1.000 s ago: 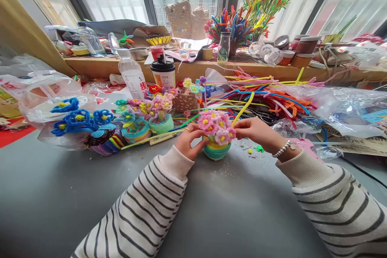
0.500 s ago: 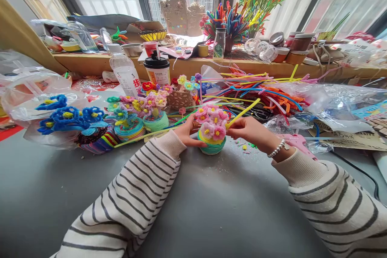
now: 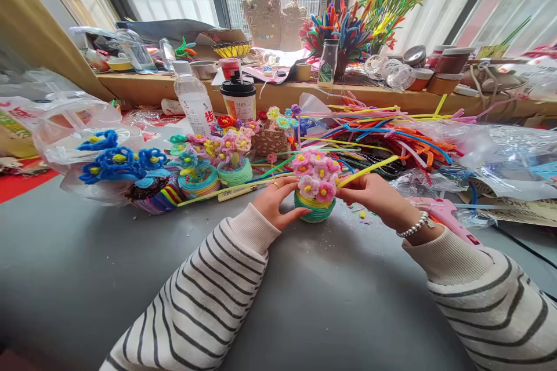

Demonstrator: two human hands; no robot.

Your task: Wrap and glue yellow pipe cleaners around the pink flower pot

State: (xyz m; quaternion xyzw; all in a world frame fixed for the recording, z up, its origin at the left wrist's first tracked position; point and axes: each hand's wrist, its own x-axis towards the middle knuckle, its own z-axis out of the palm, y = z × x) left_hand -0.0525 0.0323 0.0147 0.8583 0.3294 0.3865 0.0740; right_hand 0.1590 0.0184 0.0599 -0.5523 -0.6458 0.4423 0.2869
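A small pot [image 3: 315, 213] wrapped in teal and yellow pipe cleaner stands upright on the grey table, topped by a bunch of pink fuzzy flowers [image 3: 319, 169] with yellow centres. My left hand [image 3: 278, 204] grips its left side, thumb at the front. A yellow pipe cleaner [image 3: 373, 168] slants up to the right from the pot's right side. My right hand [image 3: 375, 198] pinches it near its lower end, close against the flowers. The fingertips there are partly hidden, and I cannot tell where that lower end goes.
Finished flower pots, one with blue flowers [image 3: 117, 162], stand to the left beside a water bottle [image 3: 194, 101] and a lidded cup [image 3: 238, 98]. Loose pipe cleaners [image 3: 404, 136] heap behind. A pink glue gun [image 3: 450, 217] lies by my right wrist, its black cable [image 3: 526, 246] trailing right.
The view has swung a little left, so everything sits further right. The yellow pipe cleaner now leans lower and further out to the right. My left hand keeps its grip on the pot.
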